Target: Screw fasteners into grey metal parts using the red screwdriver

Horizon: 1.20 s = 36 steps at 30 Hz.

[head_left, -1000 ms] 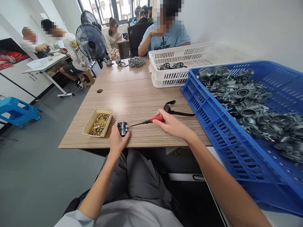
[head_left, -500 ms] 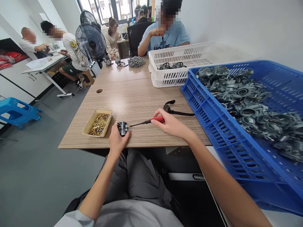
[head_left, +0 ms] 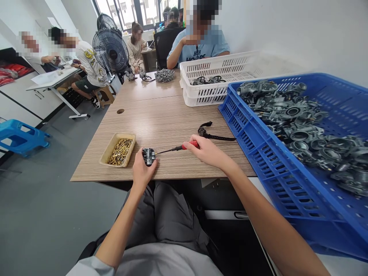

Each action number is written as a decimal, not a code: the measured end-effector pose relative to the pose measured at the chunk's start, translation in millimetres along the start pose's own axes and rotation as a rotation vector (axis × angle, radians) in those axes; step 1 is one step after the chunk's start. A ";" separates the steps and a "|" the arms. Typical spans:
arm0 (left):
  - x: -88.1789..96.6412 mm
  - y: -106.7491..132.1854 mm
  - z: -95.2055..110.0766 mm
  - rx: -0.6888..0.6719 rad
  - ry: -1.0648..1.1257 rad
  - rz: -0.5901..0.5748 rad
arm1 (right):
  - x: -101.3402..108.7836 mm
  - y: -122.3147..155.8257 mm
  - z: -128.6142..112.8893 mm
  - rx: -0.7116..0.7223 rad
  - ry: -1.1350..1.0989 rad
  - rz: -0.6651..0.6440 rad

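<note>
My left hand (head_left: 142, 171) is closed round a small dark metal carburetor part (head_left: 148, 155), holding it on the wooden table (head_left: 161, 119) near its front edge. My right hand (head_left: 205, 151) grips a red-handled screwdriver (head_left: 188, 146) whose thin shaft points left, with its tip at the part. Just left of the part sits a beige tray (head_left: 107, 153) full of small brass screws (head_left: 121, 150). A black strap-like piece (head_left: 209, 134) lies on the table just beyond my right hand.
A big blue crate (head_left: 260, 153) heaped with grey metal castings (head_left: 304, 122) fills the right side. Behind it stands a white basket (head_left: 207, 94). A person in a blue shirt (head_left: 201, 46) sits at the far end. A fan (head_left: 110, 50) and other seated people are at the left.
Barely any change. My right hand has rolled slightly over the screwdriver handle, hiding more of the red grip; the left hand and part stay put.
</note>
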<state>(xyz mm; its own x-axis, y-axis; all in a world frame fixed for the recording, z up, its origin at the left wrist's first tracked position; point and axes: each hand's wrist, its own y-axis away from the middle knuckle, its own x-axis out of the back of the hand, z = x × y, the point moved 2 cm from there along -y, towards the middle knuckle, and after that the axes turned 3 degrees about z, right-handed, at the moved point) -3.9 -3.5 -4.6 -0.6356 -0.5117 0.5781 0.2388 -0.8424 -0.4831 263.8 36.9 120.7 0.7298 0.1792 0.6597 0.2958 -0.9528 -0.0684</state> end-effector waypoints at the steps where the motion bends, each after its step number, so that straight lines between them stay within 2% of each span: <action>1: -0.1 0.0 -0.2 0.000 -0.002 -0.001 | -0.1 0.2 -0.1 0.001 -0.009 -0.001; 8: -1.0 -0.2 -2.3 -0.003 -0.016 -0.005 | 0.2 1.3 1.5 0.021 -0.062 -0.032; 16: -0.3 -0.3 -0.4 0.004 -0.013 -0.006 | 1.5 2.2 0.9 0.027 -0.181 -0.143; 23: 0.0 -0.3 0.1 0.009 -0.005 0.000 | 0.4 -1.1 3.7 0.035 0.005 0.008; 36: -0.5 0.0 -1.6 -0.011 -0.004 0.003 | -0.4 -0.5 5.6 0.017 -0.047 -0.002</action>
<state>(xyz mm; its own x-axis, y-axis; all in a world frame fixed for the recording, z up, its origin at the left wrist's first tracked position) -4.8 -2.9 -6.0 -0.6317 -0.5150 0.5794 0.2329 -0.8390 -0.4918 266.8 38.6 116.3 0.7573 0.1931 0.6239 0.3079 -0.9480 -0.0802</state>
